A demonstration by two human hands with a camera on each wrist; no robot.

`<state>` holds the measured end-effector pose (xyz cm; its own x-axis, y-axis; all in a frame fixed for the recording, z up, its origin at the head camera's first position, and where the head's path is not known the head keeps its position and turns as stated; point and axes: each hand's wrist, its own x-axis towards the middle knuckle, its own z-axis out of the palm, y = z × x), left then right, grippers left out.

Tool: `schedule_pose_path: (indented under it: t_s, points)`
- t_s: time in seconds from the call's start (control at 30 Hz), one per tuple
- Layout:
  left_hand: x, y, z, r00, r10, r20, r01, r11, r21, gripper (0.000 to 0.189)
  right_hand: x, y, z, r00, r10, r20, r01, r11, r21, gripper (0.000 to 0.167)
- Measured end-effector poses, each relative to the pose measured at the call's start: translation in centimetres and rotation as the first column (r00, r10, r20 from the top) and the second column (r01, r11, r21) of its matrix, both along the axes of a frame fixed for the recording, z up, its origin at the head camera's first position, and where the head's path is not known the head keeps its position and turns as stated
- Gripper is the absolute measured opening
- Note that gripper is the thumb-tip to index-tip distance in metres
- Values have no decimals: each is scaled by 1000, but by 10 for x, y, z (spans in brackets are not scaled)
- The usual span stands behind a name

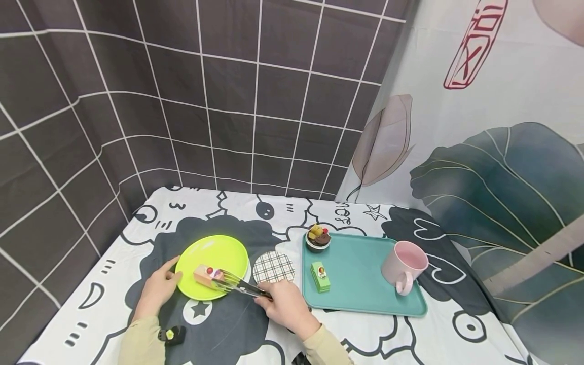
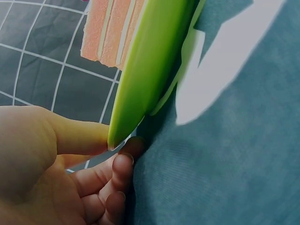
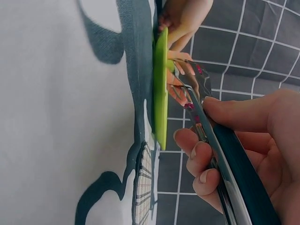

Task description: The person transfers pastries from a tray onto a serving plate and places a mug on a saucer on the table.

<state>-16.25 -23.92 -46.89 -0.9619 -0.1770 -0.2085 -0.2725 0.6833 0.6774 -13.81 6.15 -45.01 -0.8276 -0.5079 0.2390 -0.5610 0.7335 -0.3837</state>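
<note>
On patterned cloth, left grip pinches the plate; right grip holds tongs, cake at their tips.

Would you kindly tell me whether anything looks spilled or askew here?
Nothing stands out: I see no spill or damage. The pink mug stands upright on the teal tray, and the cake slice lies on the green plate.

Back from the fingers of the bare left hand, past the wrist, runs a plain pale-khaki left sleeve, a small black wrist device with a yellow-green patch at its inner side. Behind the fingers of the bare right hand comes a matching right sleeve.
</note>
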Motion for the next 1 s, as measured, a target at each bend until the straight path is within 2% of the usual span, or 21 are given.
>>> schedule_pose_path:
  t_s: [0.13, 0.3, 0.57, 1.0]
  points:
    - [-1, 0, 0, 1000, 0, -1, 0, 1000, 0, 53, 0, 0, 1, 1000, 0, 5, 0, 1000, 10, 11]
    - [-1, -1, -1, 1000, -1, -6, 1, 1000, -2, 53, 1, -1, 3, 997, -5, 74, 2, 1000, 30, 15]
    - [0, 0, -1, 1000, 1, -4, -1, 1000, 5, 53, 2, 0, 4, 994, -18, 111, 16, 1000, 23, 16]
    - [1, -2, -2, 1000, -3, 17, 2, 1000, 30, 55, 7, 10, 10, 996, -34, 82, 32, 999, 28, 20]
